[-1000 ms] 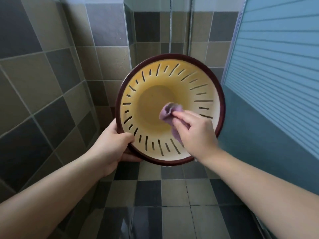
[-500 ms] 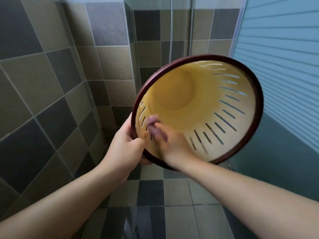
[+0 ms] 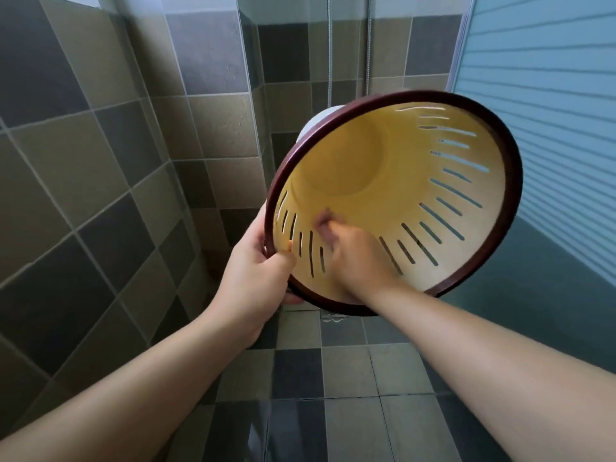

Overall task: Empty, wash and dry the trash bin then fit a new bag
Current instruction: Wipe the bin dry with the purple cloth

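A cream trash bin (image 3: 383,201) with a dark red rim and slotted walls is held up in the air, its opening tilted toward me and to the left. My left hand (image 3: 256,271) grips the rim at its lower left edge. My right hand (image 3: 353,258) reaches inside the bin and presses a small purple cloth (image 3: 325,225) against the lower inner wall. Most of the cloth is hidden under the fingers and blurred.
Tiled walls stand close on the left and behind. A glass shower partition (image 3: 253,111) and a shower hose (image 3: 330,61) are behind the bin. A blue ribbed door (image 3: 550,95) is on the right. A floor drain (image 3: 333,316) lies below the bin.
The bin turned from facing me square to tilting leftward and shifted right. My right hand with the cloth moved from the bin's centre to the lower left inner wall.
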